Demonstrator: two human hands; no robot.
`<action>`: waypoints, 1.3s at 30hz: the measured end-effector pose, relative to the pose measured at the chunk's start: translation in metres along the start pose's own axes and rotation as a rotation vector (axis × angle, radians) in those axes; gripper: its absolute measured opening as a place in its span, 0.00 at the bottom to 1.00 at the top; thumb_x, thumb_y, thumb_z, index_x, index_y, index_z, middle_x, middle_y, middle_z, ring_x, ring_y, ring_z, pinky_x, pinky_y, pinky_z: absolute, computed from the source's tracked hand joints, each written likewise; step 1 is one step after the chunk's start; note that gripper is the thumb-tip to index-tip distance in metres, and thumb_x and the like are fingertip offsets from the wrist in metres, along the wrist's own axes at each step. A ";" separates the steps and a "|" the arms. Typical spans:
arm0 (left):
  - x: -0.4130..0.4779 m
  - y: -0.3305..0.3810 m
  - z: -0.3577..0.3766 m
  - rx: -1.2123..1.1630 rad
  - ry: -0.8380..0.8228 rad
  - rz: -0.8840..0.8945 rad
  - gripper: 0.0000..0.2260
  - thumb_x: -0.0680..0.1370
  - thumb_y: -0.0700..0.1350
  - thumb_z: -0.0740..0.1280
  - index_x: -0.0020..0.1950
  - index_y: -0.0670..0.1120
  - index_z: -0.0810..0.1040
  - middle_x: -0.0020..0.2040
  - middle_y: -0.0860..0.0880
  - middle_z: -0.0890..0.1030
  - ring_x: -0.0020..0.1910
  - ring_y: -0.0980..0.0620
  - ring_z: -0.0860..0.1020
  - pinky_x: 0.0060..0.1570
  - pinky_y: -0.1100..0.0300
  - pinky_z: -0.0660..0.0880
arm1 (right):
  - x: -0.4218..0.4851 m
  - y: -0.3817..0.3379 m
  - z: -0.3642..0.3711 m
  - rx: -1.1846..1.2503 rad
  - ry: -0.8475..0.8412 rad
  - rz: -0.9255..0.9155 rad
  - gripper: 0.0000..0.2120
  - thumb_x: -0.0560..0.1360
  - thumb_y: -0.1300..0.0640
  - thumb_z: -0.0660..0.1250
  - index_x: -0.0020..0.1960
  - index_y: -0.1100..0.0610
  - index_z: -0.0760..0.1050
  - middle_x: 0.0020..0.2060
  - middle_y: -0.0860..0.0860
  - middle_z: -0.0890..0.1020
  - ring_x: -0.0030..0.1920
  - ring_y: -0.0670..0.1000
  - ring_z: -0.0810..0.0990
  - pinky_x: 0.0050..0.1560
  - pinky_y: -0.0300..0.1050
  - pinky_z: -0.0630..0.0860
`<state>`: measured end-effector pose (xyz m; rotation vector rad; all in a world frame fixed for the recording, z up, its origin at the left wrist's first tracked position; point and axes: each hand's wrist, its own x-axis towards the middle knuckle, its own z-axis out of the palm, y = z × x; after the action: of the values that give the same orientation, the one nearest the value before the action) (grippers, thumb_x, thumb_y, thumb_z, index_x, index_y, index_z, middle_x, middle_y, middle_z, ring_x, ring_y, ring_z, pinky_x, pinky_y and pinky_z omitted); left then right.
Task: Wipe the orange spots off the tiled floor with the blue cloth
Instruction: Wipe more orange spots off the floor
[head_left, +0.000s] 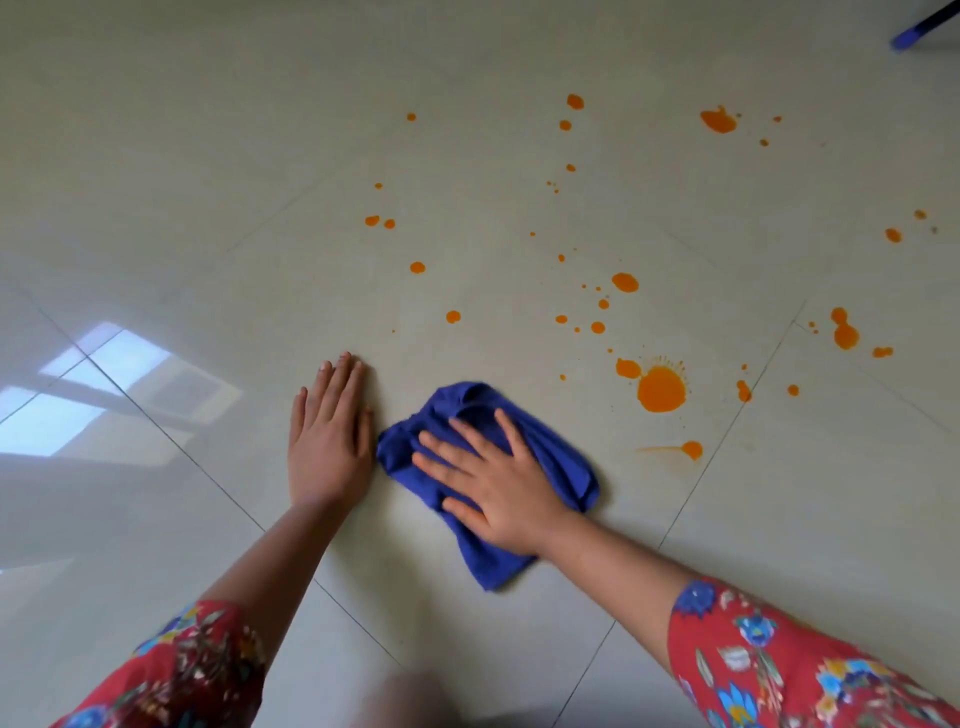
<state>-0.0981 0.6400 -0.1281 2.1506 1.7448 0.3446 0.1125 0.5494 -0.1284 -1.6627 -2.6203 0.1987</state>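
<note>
A crumpled blue cloth (550, 441) lies on the pale tiled floor (208, 156). My right hand (493, 478) presses flat on the cloth with straight, spread fingers. My left hand (327, 436) rests flat on the bare tile just left of the cloth, fingers together. Several orange spots are scattered ahead and to the right. The largest splat (661, 389) sits right of the cloth, with a smeared spot (691, 449) below it. Another big spot (719, 120) is far back.
A blue-tipped dark object (914, 31) pokes in at the top right corner. Dark grout lines cross the floor diagonally. A bright window reflection (88, 384) glares on the tiles at the left.
</note>
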 end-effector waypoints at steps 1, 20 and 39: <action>0.000 0.001 0.000 0.002 -0.005 0.004 0.23 0.81 0.49 0.51 0.77 0.50 0.60 0.78 0.54 0.57 0.78 0.55 0.51 0.76 0.56 0.46 | 0.010 0.011 -0.001 -0.029 0.002 0.032 0.28 0.79 0.41 0.53 0.78 0.43 0.55 0.77 0.42 0.57 0.78 0.54 0.53 0.73 0.67 0.47; 0.050 -0.012 -0.022 -0.085 0.114 -0.120 0.23 0.79 0.39 0.59 0.75 0.50 0.64 0.78 0.52 0.60 0.78 0.51 0.53 0.76 0.51 0.47 | 0.095 0.092 -0.010 -0.083 0.163 0.615 0.26 0.79 0.41 0.49 0.76 0.43 0.59 0.76 0.41 0.61 0.77 0.59 0.56 0.68 0.74 0.53; 0.191 -0.037 -0.019 -0.067 0.196 -0.163 0.23 0.80 0.41 0.56 0.75 0.48 0.64 0.77 0.51 0.63 0.77 0.51 0.56 0.76 0.55 0.50 | 0.167 0.041 -0.003 -0.018 0.172 0.237 0.26 0.79 0.43 0.51 0.77 0.45 0.59 0.77 0.43 0.59 0.77 0.62 0.57 0.70 0.69 0.55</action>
<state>-0.0982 0.8357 -0.1324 1.9693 1.9696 0.5777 0.0779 0.7179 -0.1370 -1.9012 -2.3081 0.0351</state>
